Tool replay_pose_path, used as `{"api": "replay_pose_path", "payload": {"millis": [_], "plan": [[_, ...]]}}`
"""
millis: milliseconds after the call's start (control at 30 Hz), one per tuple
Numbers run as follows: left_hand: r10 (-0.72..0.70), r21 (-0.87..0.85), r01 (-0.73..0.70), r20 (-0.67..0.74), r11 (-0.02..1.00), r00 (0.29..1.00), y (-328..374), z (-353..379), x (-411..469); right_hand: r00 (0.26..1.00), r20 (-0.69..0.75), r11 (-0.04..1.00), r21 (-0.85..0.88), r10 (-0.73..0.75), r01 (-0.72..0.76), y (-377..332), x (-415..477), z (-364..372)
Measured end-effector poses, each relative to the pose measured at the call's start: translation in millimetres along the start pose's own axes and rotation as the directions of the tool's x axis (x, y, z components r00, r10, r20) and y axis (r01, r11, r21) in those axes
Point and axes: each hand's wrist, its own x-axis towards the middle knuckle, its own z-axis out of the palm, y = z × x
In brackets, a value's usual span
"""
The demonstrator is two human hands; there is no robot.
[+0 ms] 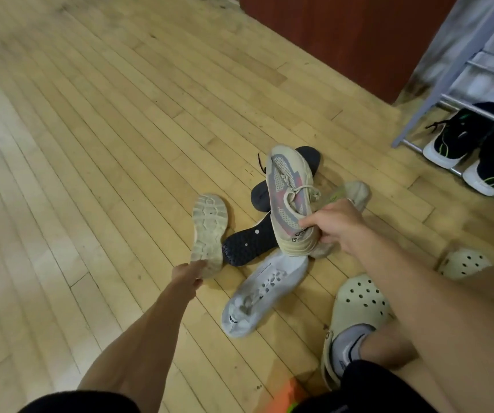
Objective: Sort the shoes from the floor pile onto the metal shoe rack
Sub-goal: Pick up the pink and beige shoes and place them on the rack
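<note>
A pile of shoes lies on the wooden floor. My right hand (333,226) grips the heel of a beige knit sneaker (289,198) with grey and pink panels, lifted above the pile. My left hand (187,277) holds the heel of its beige match (208,234), sole turned up. Under them lie a white sneaker (265,293), a black shoe sole-up (247,244) and another dark shoe (311,159). The metal shoe rack (460,76) stands at the upper right, with a pair of black and green sneakers (478,144) on its lowest bars.
I wear cream clogs: one (356,311) on my foot by the pile, the other (463,262) further right. A red-brown cabinet (344,34) stands behind the pile, left of the rack. A further beige shoe (350,193) lies behind my right hand.
</note>
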Motion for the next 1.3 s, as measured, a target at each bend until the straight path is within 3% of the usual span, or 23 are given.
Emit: {"api": "replay_pose_path", "payload": {"millis": [67,133,167,233,267,333,400,467,500,567,633,700,800,933,1000,1100,1300], "plan": [[0.098,0.060,-0.097,-0.016,0.993,0.995,4.8,-6.4,-8.2,1.000,0.008,0.999,0.032,-0.004,0.004,-4.0,0.5,1.7],[0.329,0.171,-0.314,-0.065,0.934,0.942,12.7,-8.4,-23.7,1.000,0.006,0.999,0.047,-0.006,0.006,-6.6,0.3,2.6],[0.471,0.291,-0.429,-0.092,0.855,0.877,18.2,-6.8,-34.7,1.000,0.001,0.999,0.049,-0.002,0.002,-6.9,0.3,2.4],[0.721,0.536,-0.590,-0.051,0.604,0.691,23.9,0.8,-55.9,1.000,-0.003,0.998,0.064,0.012,-0.011,-5.3,-0.3,1.3],[0.803,0.601,-0.645,0.007,0.472,0.595,23.9,6.8,-64.8,1.000,-0.004,0.997,0.074,0.019,-0.018,-4.3,-0.7,0.7],[0.867,0.651,-0.700,0.126,0.294,0.482,18.7,21.8,-76.7,0.999,-0.014,0.996,0.089,0.030,-0.029,-2.6,-1.5,-1.2],[0.851,0.736,-0.661,0.248,0.145,0.463,5.3,39.1,-80.6,0.999,-0.023,0.993,0.110,0.035,-0.032,-2.1,-2.2,-3.7],[0.748,0.787,-0.616,0.393,0.027,0.535,-12.8,53.5,-79.1,0.999,-0.033,0.991,0.128,0.034,-0.030,-1.5,-2.2,-7.7],[0.664,0.784,-0.621,0.452,0.022,0.595,-21.7,58.4,-75.8,0.999,-0.036,0.991,0.135,0.033,-0.028,-0.4,-2.1,-10.1],[0.522,0.754,-0.652,0.528,0.074,0.670,-35.2,61.1,-67.2,0.999,-0.039,0.991,0.135,0.029,-0.023,3.7,-2.5,-15.2],[0.550,0.673,-0.728,0.561,0.133,0.619,-41.4,58.7,-60.4,0.998,-0.048,0.991,0.133,0.028,-0.021,9.3,-3.2,-20.0],[0.661,0.557,-0.778,0.470,0.291,0.585,-38.3,56.3,-58.6,0.998,-0.048,0.989,0.144,0.042,-0.035,14.9,-3.9,-24.4],[0.637,0.485,-0.656,0.235,0.578,0.734,-26.5,52.7,-63.5,0.997,-0.033,0.981,0.184,0.066,-0.059,22.1,-5.3,-29.2],[0.368,0.422,-0.376,0.104,0.825,0.924,-17.5,60.6,-62.3,0.996,-0.043,0.985,0.160,0.073,-0.065,29.4,-9.2,-36.2],[0.203,0.395,-0.228,0.105,0.890,0.973,-11.7,64.0,-63.4,0.996,-0.054,0.988,0.144,0.070,-0.061,31.2,-12.0,-39.8],[0.105,0.309,-0.151,0.159,0.939,0.982,-5.1,61.8,-64.0,0.996,-0.056,0.985,0.162,0.072,-0.062,32.5,-12.7,-42.5],[0.108,0.078,-0.129,0.227,0.989,0.968,23.8,46.7,-98.0,0.996,-0.031,0.987,0.146,0.079,-0.073,19.4,-23.2,-42.6]]}}
